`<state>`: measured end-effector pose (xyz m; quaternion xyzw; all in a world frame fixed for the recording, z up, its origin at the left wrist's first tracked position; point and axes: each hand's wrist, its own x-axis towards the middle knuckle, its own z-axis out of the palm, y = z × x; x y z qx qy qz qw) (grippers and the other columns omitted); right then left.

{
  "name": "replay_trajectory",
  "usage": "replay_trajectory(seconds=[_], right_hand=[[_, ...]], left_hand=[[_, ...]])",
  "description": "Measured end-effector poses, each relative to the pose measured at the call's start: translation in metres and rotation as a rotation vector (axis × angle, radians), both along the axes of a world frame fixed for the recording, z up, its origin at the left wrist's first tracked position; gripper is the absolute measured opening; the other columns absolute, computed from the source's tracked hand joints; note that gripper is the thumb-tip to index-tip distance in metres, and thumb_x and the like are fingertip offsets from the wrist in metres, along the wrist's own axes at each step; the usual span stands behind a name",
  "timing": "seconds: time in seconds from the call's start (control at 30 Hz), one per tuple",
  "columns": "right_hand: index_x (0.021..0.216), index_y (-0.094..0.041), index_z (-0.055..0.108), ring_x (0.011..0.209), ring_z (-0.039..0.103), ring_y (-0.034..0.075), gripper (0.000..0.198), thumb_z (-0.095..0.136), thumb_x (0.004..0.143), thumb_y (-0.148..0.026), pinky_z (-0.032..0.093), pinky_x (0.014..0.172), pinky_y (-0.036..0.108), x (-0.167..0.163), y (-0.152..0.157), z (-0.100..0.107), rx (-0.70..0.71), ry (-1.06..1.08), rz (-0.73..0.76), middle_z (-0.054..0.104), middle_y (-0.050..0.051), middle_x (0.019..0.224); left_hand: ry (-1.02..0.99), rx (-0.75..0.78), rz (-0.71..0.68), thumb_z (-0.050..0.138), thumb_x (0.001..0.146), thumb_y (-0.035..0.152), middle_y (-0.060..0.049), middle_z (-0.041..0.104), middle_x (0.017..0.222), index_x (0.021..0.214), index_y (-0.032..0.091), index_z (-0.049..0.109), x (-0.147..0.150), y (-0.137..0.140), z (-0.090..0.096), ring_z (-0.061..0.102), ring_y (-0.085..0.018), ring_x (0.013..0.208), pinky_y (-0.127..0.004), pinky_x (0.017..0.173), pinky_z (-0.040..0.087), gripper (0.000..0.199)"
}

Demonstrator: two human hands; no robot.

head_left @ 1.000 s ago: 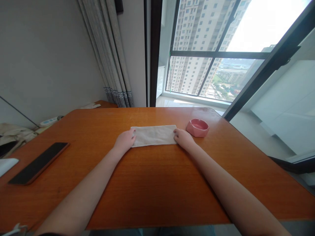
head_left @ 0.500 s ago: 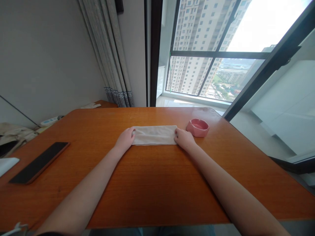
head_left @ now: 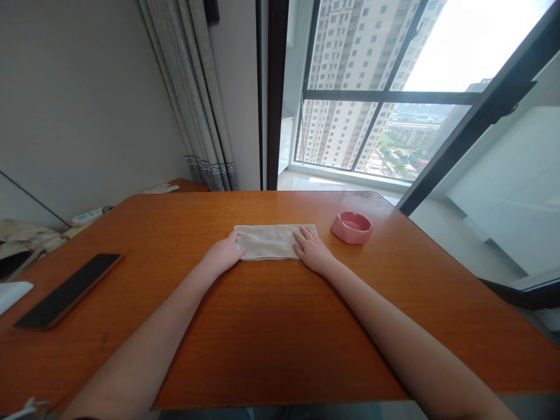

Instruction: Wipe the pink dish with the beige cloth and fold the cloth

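Note:
A white folded cloth [head_left: 268, 242] lies flat on the brown wooden table [head_left: 280, 326], its long side running left to right. My left hand [head_left: 222, 255] rests at the cloth's left end, thumb apart from the fingers and touching the near left corner. Some of its fingers are partly hidden behind the hand. On the right end of the cloth my right hand [head_left: 314, 251] lies flat with its fingers spread. Neither hand grips the fabric. Just right of the cloth sits a pink faceted bowl [head_left: 352, 227].
A flat black pad [head_left: 72, 290] with a reddish edge lies on the table's left side, with a white object [head_left: 14, 296] beside it. Beyond the far edge are a grey curtain [head_left: 192, 87] and a large window [head_left: 371, 99]. A white cord [head_left: 32, 408] shows at bottom left.
Both hands have let go of the cloth's ends. The right hand has moved slightly left and spread flat on the fabric; the left thumb has opened outward. The cloth stays nearly in place.

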<state>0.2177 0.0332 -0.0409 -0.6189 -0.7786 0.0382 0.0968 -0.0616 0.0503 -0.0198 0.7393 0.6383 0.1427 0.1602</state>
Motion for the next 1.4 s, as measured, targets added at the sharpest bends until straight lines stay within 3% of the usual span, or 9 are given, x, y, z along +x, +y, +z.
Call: replay_trajectory(seconds=[0.17, 0.3, 0.43, 0.57, 0.7, 0.87, 1.0, 1.27, 1.4], right_hand=[[0.136, -0.015, 0.040, 0.135, 0.024, 0.027, 0.049, 0.036, 0.092, -0.037, 0.021, 0.109, 0.039, 0.000, -0.001, 0.001, 0.003, -0.018, -0.004, 0.029, 0.015, 0.146], [0.135, -0.015, 0.040, 0.135, 0.025, 0.027, 0.049, 0.035, 0.092, -0.038, 0.022, 0.109, 0.039, 0.001, -0.001, 0.002, 0.007, -0.012, 0.008, 0.032, 0.015, 0.145], [0.134, -0.015, 0.041, 0.134, 0.027, 0.027, 0.048, 0.036, 0.092, -0.036, 0.022, 0.109, 0.038, 0.003, 0.000, 0.001, 0.017, -0.015, 0.023, 0.033, 0.015, 0.144], [0.134, -0.014, 0.041, 0.133, 0.027, 0.028, 0.047, 0.035, 0.091, -0.034, 0.021, 0.108, 0.039, 0.002, -0.001, 0.001, 0.028, -0.032, 0.025, 0.033, 0.016, 0.144], [0.133, -0.013, 0.042, 0.132, 0.027, 0.031, 0.049, 0.036, 0.090, -0.035, 0.021, 0.107, 0.043, -0.005, -0.008, 0.004, 0.013, -0.049, 0.040, 0.032, 0.017, 0.144], [0.120, -0.016, 0.052, 0.123, 0.038, 0.026, 0.038, 0.037, 0.089, -0.030, 0.029, 0.103, 0.039, -0.018, -0.016, 0.009, 0.091, -0.014, 0.075, 0.046, 0.013, 0.133], [0.125, -0.017, 0.049, 0.128, 0.033, 0.025, 0.047, 0.028, 0.093, -0.043, 0.026, 0.105, 0.038, -0.022, -0.012, 0.010, 0.163, 0.039, 0.055, 0.039, 0.012, 0.139], [0.145, -0.018, 0.020, 0.139, 0.009, 0.030, 0.073, 0.021, 0.087, -0.063, 0.009, 0.110, 0.048, -0.011, 0.003, -0.003, -0.145, -0.030, -0.118, 0.012, 0.010, 0.152], [0.145, -0.014, 0.020, 0.138, 0.009, 0.033, 0.075, 0.021, 0.087, -0.063, 0.007, 0.110, 0.049, -0.009, 0.003, -0.004, -0.149, -0.016, -0.219, 0.012, 0.011, 0.152]], left_hand=[[-0.432, 0.094, -0.047, 0.060, 0.070, 0.027, -0.012, 0.058, 0.116, 0.119, 0.020, 0.047, 0.015, 0.004, -0.004, 0.054, -0.026, 0.109, -0.036, 0.092, 0.041, 0.051], [-0.773, -0.021, 0.089, 0.061, 0.069, 0.023, -0.007, 0.062, 0.099, 0.118, 0.020, 0.045, 0.014, 0.008, -0.005, 0.062, -0.019, 0.087, -0.030, 0.073, 0.049, 0.052], [-0.409, -0.025, 0.106, 0.059, 0.067, 0.016, -0.001, 0.059, 0.071, 0.121, 0.019, 0.043, -0.010, 0.013, 0.001, 0.057, -0.017, 0.061, -0.026, 0.056, 0.045, 0.056], [0.076, 0.178, 0.102, 0.051, 0.072, 0.013, -0.011, 0.063, 0.088, 0.113, 0.017, 0.053, -0.013, 0.005, 0.014, 0.061, -0.025, 0.079, -0.033, 0.068, 0.045, 0.041], [0.003, 0.402, -0.278, 0.036, 0.088, 0.025, -0.010, 0.061, 0.110, 0.116, 0.019, 0.053, 0.020, -0.018, 0.022, 0.058, -0.022, 0.099, -0.033, 0.087, 0.044, 0.034], [-0.019, 0.130, -0.737, 0.025, 0.093, 0.040, -0.007, 0.037, 0.144, 0.136, 0.022, 0.037, 0.049, -0.023, 0.000, 0.033, -0.020, 0.133, -0.037, 0.110, 0.022, 0.048], [0.077, 0.047, -0.637, 0.015, 0.093, 0.048, -0.005, 0.021, 0.151, 0.141, 0.025, 0.028, 0.043, -0.007, -0.013, 0.017, -0.021, 0.139, -0.044, 0.113, 0.007, 0.055], [0.267, 0.007, -0.113, 0.017, 0.089, 0.056, -0.007, 0.017, 0.152, 0.143, 0.023, 0.025, 0.003, 0.023, -0.022, 0.015, -0.029, 0.139, -0.056, 0.109, 0.007, 0.064], [0.247, 0.104, 0.113, 0.022, 0.088, 0.051, -0.015, 0.033, 0.145, 0.138, 0.015, 0.034, -0.014, 0.027, -0.020, 0.030, -0.031, 0.133, -0.055, 0.106, 0.020, 0.062]])
